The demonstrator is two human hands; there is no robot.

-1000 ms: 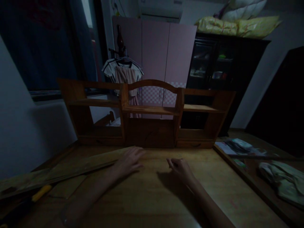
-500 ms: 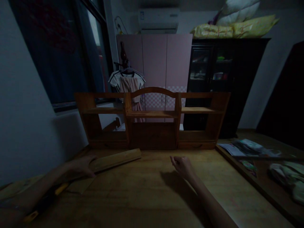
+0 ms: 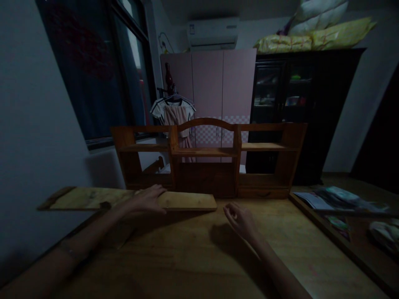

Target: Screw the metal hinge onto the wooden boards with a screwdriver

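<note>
A long wooden plank (image 3: 183, 201) with a rough, dark left end is raised at a slant above the table's left half. My left hand (image 3: 149, 199) is closed over its middle, the fingers reaching across the top face. My right hand (image 3: 238, 218) is curled into a loose fist just past the plank's right end, apart from it. Nothing shows between its fingers. Under the left forearm lies a thin flat piece (image 3: 120, 237), dim and partly hidden.
A wooden shelf unit (image 3: 205, 153) stands along the back edge of the wooden table (image 3: 193, 257). To the right, past a raised edge (image 3: 330, 236), lie papers and plastic bags (image 3: 346, 197) and a pale cloth (image 3: 385, 234). A wall (image 3: 93, 178) borders the left side.
My left hand has lifted the plank and shifted it rightward, bringing its end close to my right hand. The yellow-and-black tool under my left arm is now out of sight. The view has tilted slightly.
</note>
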